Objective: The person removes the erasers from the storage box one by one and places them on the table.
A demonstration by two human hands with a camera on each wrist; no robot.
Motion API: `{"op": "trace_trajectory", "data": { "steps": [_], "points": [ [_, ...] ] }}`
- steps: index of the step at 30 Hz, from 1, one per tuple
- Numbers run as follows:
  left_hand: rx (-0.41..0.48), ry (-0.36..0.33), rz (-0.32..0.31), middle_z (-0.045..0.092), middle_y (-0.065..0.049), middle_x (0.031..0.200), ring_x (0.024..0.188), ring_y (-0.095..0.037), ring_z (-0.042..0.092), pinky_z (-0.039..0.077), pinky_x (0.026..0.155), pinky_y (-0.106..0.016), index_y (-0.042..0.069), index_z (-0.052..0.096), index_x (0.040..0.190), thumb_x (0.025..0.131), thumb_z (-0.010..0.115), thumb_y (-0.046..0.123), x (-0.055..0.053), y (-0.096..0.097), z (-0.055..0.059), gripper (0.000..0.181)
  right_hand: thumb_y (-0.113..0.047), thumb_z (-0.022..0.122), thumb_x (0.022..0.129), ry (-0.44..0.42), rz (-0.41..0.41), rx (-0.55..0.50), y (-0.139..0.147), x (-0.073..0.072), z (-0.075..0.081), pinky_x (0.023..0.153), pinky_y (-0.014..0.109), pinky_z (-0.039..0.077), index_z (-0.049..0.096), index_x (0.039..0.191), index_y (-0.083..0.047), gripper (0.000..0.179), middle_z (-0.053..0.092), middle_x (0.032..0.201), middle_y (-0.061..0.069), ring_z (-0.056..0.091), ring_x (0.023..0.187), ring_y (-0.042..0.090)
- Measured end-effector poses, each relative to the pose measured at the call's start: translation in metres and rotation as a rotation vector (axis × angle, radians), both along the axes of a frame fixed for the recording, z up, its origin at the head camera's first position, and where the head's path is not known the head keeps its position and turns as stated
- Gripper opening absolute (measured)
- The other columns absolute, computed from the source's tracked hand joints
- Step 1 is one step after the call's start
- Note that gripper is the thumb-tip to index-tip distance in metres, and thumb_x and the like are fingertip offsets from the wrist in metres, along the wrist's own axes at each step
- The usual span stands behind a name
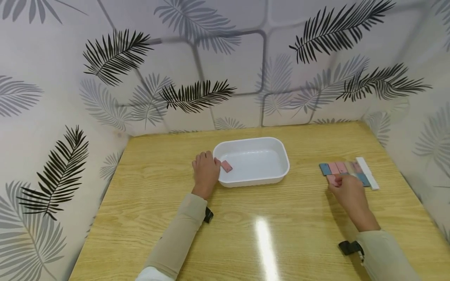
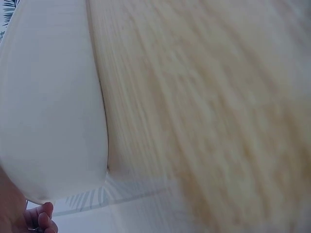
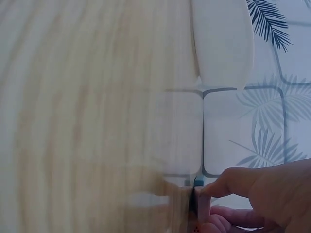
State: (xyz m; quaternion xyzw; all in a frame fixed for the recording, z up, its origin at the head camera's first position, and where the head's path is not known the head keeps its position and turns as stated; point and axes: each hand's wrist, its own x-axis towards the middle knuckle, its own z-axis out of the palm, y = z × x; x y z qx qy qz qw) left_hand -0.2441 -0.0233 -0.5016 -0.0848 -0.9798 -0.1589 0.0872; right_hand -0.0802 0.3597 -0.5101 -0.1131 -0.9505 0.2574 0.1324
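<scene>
My left hand (image 1: 206, 171) grips the left end of a white plastic tub (image 1: 251, 181), fingers over its rim. Inside that end lies one small pink tile (image 1: 226, 166). In the left wrist view, curled fingertips (image 2: 43, 221) show right at the tub's rim. Over on the right, my right hand (image 1: 349, 193) pinches another pink tile (image 1: 331, 179) between thumb and fingers, at the front of a block of pink and blue tiles (image 1: 341, 167). The right wrist view shows the pinched tile (image 3: 204, 206) on edge, close over the table.
A white bar (image 1: 367, 173) lies along the right end of the tile block. The wooden table (image 1: 168, 156) meets a leaf-patterned wall covering (image 1: 246, 78) at the back and sides. Bright glare (image 1: 266, 246) marks the tabletop between the forearms.
</scene>
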Motion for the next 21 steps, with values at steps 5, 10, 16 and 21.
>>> {"op": "trace_trajectory", "data": {
  "steps": [5, 10, 16, 21],
  "points": [
    [0.0, 0.002, 0.003, 0.053, -0.013, 0.096, 0.088, -0.027, 0.044, 0.033, 0.076, -0.039, -0.001, 0.054, 0.105, 0.094, 0.048, 0.024, 0.001, 0.0, 0.001, 0.028, -0.003, 0.058, 0.074, -0.022, 0.011, 0.049, -0.004, -0.001, 0.002, 0.052, 0.037, 0.036, 0.053, 0.066, 0.001, 0.01, 0.051, 0.061, 0.01, 0.045, 0.056, 0.024],
    [-0.002, -0.003, -0.001, 0.053, -0.013, 0.096, 0.087, -0.027, 0.044, 0.033, 0.075, -0.039, -0.002, 0.054, 0.105, 0.094, 0.048, 0.024, 0.002, 0.0, 0.003, 0.028, 0.0, 0.055, 0.077, -0.101, 0.033, 0.059, -0.01, -0.002, 0.004, 0.047, 0.031, 0.027, 0.041, 0.06, -0.007, 0.023, 0.038, 0.057, 0.004, 0.037, 0.052, 0.019],
    [-0.01, -0.001, 0.003, 0.053, -0.013, 0.096, 0.087, -0.027, 0.044, 0.032, 0.074, -0.039, -0.001, 0.054, 0.104, 0.095, 0.047, 0.024, 0.002, 0.0, 0.004, 0.028, 0.001, 0.053, 0.078, -0.107, 0.055, 0.086, -0.014, -0.003, 0.01, 0.046, 0.031, 0.025, 0.035, 0.053, -0.009, 0.032, 0.031, 0.052, 0.001, 0.031, 0.049, 0.017],
    [-0.003, -0.019, 0.003, 0.053, -0.013, 0.097, 0.088, -0.027, 0.044, 0.033, 0.075, -0.039, -0.001, 0.054, 0.105, 0.094, 0.048, 0.025, 0.003, 0.001, 0.006, 0.029, -0.004, 0.049, 0.082, -0.148, 0.096, 0.072, -0.017, -0.006, 0.017, 0.045, 0.029, 0.023, 0.03, 0.05, -0.012, 0.037, 0.024, 0.049, -0.003, 0.024, 0.045, 0.013]
  ]
}}
